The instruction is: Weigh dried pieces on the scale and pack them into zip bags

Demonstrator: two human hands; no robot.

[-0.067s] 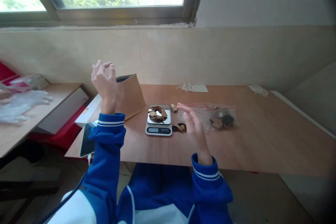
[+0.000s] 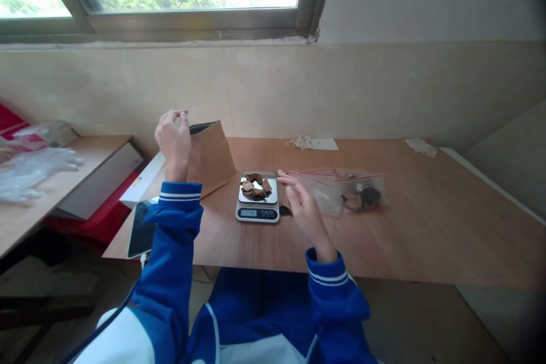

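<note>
A small kitchen scale [image 2: 257,214] stands in the middle of the table, with several brown, curved dried pieces [image 2: 255,189] on its mirror-like plate. Raised beside the mouth of a brown paper bag [image 2: 210,156] is my left hand [image 2: 174,145], its fingers curled into a pinch; whatever they may hold is hidden. My right hand [image 2: 305,205] hovers just right of the scale with its fingers stretched and apart, nothing visible in it. It partly covers a dark piece [image 2: 285,210] and a pale piece [image 2: 280,173] lying by the scale.
Clear zip bags [image 2: 328,187] with red seals lie to the right, one with dark and brown pieces [image 2: 362,198] inside. A phone-like tablet [image 2: 140,230] with a cable is at the left edge. Crumpled tissue [image 2: 302,142] sits at the back. Plastic gloves [image 2: 42,168] lie on the neighbouring table.
My right hand has moved left toward the scale, now covering more of the pieces beside it. My left hand has sunk slightly and shifted right, closer to the paper bag's opening.
</note>
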